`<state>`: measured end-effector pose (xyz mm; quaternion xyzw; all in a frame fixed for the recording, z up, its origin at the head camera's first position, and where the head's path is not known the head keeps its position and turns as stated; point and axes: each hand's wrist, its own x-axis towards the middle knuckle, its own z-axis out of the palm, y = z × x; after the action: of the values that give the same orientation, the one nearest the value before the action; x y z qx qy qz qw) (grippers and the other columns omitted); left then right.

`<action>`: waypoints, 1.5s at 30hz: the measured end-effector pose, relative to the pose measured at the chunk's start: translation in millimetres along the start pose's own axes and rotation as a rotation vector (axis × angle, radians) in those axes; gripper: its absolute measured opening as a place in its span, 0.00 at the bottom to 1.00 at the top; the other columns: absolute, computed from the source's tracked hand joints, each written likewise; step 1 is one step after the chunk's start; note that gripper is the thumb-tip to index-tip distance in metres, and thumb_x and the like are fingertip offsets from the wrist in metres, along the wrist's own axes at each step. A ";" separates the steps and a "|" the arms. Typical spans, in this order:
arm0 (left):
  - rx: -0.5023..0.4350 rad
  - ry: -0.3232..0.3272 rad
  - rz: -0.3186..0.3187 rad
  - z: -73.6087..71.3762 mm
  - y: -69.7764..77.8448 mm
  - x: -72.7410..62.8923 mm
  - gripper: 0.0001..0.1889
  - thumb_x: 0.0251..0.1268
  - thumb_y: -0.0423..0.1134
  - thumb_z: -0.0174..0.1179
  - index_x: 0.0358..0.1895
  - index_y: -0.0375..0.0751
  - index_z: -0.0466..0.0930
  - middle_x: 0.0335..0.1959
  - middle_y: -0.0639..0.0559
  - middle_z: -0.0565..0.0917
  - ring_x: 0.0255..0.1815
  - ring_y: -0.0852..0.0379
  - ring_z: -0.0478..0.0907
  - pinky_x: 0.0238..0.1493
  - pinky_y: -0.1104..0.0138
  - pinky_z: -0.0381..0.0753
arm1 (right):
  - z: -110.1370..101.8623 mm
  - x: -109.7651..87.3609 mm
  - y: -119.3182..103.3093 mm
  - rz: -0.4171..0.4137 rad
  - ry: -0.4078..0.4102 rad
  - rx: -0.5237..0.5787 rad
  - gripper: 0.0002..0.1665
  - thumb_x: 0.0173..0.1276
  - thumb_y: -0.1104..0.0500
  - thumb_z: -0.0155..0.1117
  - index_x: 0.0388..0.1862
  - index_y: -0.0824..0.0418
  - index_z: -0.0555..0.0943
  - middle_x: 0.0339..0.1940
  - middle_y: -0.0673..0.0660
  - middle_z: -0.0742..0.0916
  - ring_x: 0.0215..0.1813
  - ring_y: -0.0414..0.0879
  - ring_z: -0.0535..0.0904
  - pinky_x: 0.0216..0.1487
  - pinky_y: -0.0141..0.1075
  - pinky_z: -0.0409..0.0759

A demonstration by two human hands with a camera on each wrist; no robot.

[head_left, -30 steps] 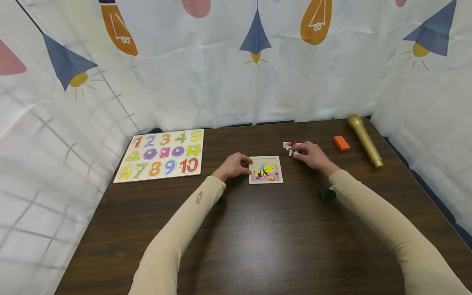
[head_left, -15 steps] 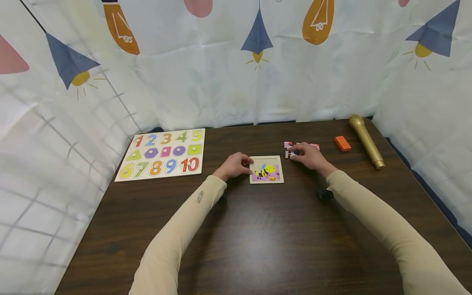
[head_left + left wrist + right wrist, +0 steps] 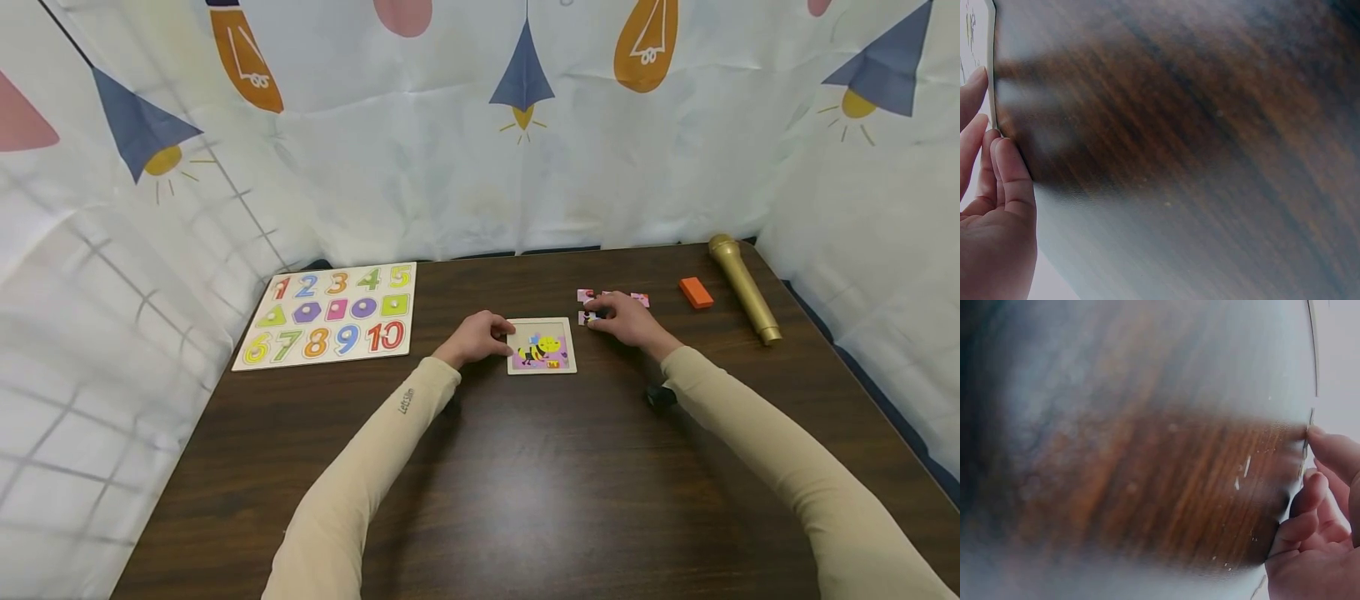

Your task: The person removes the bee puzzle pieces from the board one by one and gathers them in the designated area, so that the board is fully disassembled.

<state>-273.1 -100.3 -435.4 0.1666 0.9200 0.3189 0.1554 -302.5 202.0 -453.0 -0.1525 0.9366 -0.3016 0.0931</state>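
A square puzzle tray (image 3: 542, 372) with a pale, wood-like rim lies flat near the middle of the worktop (image 3: 517, 483); a black-and-yellow bee picture (image 3: 542, 350) fills its lower part, the plain backing showing above. The left hand (image 3: 476, 337) reaches in from the side, fingers bent, thumb and forefinger spread apart with their tips on the tray's left edge. The right hand (image 3: 628, 321) arches palm-down beyond the tray's upper right corner, thumb and forefinger parted over small, knob-edged pink puzzle pieces (image 3: 587, 317); whether it grips one I cannot tell. Both arms stretch forward in smooth cream sleeves (image 3: 382, 450), dark lettering on the left one.

The worktop is dark, streaked like wood grain, and glossy. Well to the left lies a number board (image 3: 322, 317), a flat panel with coloured digits and geometric shapes. To the right are an orange rectangular block (image 3: 696, 292) and a gold microphone (image 3: 744, 287), long with a rounded head. Behind hangs a creased white curtain (image 3: 450, 167) printed with lamps and bulbs.
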 end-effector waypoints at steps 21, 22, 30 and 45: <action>0.013 0.000 -0.002 1.1 -0.1 -0.2 0.21 0.58 0.35 0.70 0.55 0.36 0.82 0.50 0.45 0.82 0.49 0.51 0.76 0.57 0.61 0.75 | 1.0 -0.7 -0.2 -0.002 -0.001 -0.007 0.21 0.70 0.59 0.63 0.59 0.64 0.80 0.60 0.66 0.77 0.47 0.58 0.73 0.52 0.51 0.73; 0.009 0.000 -0.003 1.0 -0.1 -0.2 0.21 0.58 0.35 0.70 0.55 0.36 0.82 0.50 0.45 0.82 0.49 0.51 0.76 0.57 0.61 0.75 | 1.0 -0.9 -0.4 -0.005 0.000 -0.007 0.21 0.70 0.59 0.63 0.59 0.64 0.80 0.60 0.66 0.77 0.47 0.58 0.73 0.52 0.51 0.73; -0.006 -0.006 -0.015 0.7 0.5 -0.9 0.21 0.58 0.35 0.70 0.55 0.36 0.82 0.49 0.45 0.82 0.49 0.51 0.76 0.57 0.61 0.75 | 0.0 -1.2 -2.9 -0.001 -0.007 0.000 0.20 0.70 0.59 0.63 0.59 0.65 0.80 0.60 0.66 0.77 0.47 0.57 0.72 0.51 0.50 0.73; -0.002 -0.004 -0.013 -0.4 1.4 -1.0 0.21 0.58 0.35 0.70 0.56 0.36 0.82 0.50 0.45 0.81 0.51 0.51 0.76 0.57 0.61 0.75 | -0.5 -1.0 -3.8 0.008 -0.006 0.013 0.20 0.70 0.59 0.63 0.59 0.64 0.80 0.59 0.65 0.78 0.47 0.57 0.72 0.52 0.50 0.73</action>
<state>-272.1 -99.9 -434.0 0.1608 0.9204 0.3186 0.1593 -300.9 199.7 -450.3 -0.1488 0.9349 -0.3070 0.0982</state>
